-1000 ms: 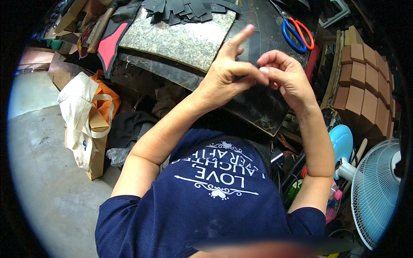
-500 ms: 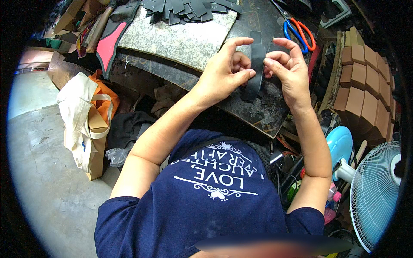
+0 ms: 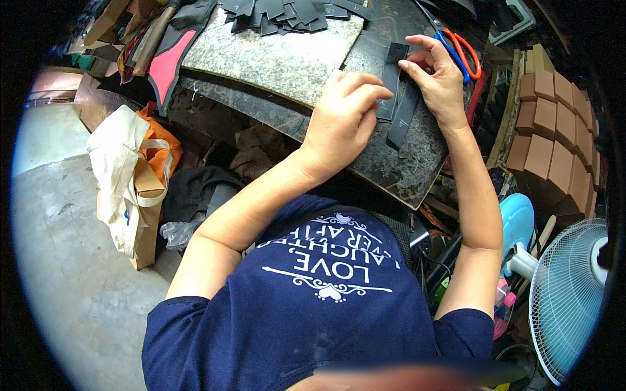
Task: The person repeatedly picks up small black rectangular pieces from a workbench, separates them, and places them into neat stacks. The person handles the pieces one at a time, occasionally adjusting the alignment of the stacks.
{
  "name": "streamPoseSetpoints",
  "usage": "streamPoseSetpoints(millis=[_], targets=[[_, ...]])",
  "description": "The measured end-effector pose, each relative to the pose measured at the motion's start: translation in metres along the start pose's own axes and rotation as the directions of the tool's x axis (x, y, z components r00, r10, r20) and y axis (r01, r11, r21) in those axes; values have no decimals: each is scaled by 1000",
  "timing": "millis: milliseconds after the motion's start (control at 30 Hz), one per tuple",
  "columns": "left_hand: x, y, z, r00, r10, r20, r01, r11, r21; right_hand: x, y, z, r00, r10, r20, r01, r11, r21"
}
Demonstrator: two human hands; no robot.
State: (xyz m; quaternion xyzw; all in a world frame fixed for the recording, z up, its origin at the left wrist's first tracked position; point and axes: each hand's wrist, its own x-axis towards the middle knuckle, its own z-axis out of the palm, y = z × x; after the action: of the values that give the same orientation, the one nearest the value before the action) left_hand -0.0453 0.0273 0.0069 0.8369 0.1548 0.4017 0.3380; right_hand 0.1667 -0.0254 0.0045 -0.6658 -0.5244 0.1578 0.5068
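Plainly at work over a dark worktable (image 3: 417, 173), scuffed and pale-flecked, at the upper centre of the frame. Pinching the upper end of a black strip (image 3: 404, 117) with the right hand (image 3: 443, 81), thumb against bent fingers, just right of upper centre above that tabletop. Holding the left hand (image 3: 345, 117) loosely curled just left of the strip; impossible to tell from this angle whether gripping anything inside. On the table toward upper left, a grey speckled board (image 3: 274, 68), with a heap of black pieces (image 3: 287, 14) along the top edge. Near upper right, scissors (image 3: 475, 57) with red and blue handles, beside the right hand. At upper left, a pink-and-black piece (image 3: 173, 65). Along the right edge, stacked brown blocks (image 3: 548, 117); at lower right, a fan (image 3: 567, 293). At left, a pale cloth bag (image 3: 117, 140) above grey floor (image 3: 72, 274). As for writing: across the navy shirt (image 3: 326, 339), lower centre, large white lettering with hearts and scrollwork, upside down in the frame; on the strip, a small pale mark, too small to read safely.
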Motion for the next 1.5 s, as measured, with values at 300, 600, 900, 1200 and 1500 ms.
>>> streamPoseSetpoints(millis=[300,600,900,1200,1500], targets=[[-1,2,5,996,-25,90,19,998,68,1,-2,1,998,-55,-3,55,994,-96],[1,0,5,994,4,110,-7,1000,29,3,-5,1,998,-47,33,55,948,-312],[1,-2,2,968,126,218,-178,955,237,50,-38,28,970,-177,166,210,956,-207],[0,-9,2,961,181,208,-230,943,242,116,-58,105,979,142,144,-3,720,-694],[-5,-2,-21,986,163,-27,-164,986,-10,93,-28,52,926,128,355,-75,985,-158]])
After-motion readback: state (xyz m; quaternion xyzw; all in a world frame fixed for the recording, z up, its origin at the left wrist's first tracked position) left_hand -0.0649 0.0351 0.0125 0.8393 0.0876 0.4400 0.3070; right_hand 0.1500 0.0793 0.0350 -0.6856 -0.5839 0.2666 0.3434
